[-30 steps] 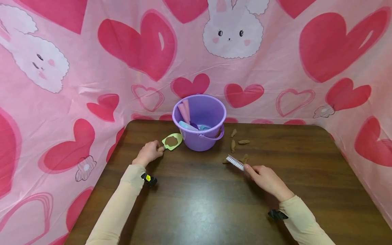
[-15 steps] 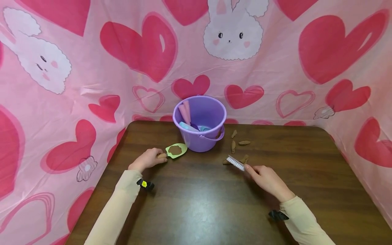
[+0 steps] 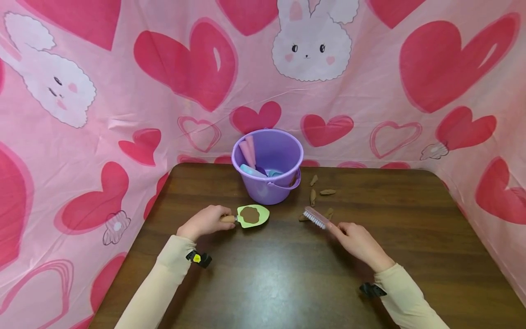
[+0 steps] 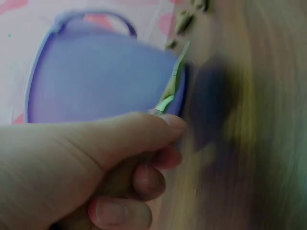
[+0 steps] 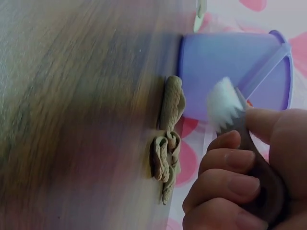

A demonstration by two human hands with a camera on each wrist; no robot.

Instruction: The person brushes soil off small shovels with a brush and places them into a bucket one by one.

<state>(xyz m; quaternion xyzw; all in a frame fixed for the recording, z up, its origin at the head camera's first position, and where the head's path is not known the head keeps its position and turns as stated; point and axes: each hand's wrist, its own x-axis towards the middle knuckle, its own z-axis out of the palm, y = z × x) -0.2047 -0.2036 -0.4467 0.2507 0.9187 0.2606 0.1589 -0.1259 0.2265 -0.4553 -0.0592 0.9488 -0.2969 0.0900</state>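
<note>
My left hand (image 3: 208,220) grips the wooden handle of a small trowel (image 3: 263,214) with a light green blade and a brown patch on it. The blade is in front of the purple bucket (image 3: 266,189). In the left wrist view the trowel's blade (image 4: 178,72) shows edge-on past my thumb. My right hand (image 3: 361,242) holds a brush (image 3: 315,217) by its handle, its white bristles (image 5: 224,103) facing left in the right wrist view. Under and beyond the brush lie several curled brown pieces like dry leaves (image 3: 313,197).
Inside the bucket are pink pieces (image 3: 248,151) and light blue ones (image 3: 251,171); its handle hangs down on the right side. All stands on a dark wooden table (image 3: 263,283). A pink cloth (image 3: 365,91) with hearts and rabbits hangs behind and at both sides.
My left hand has brought the trowel right and nearer to me, from beside the bucket to in front of it. The brush has turned slightly in my right hand, which stays in place.
</note>
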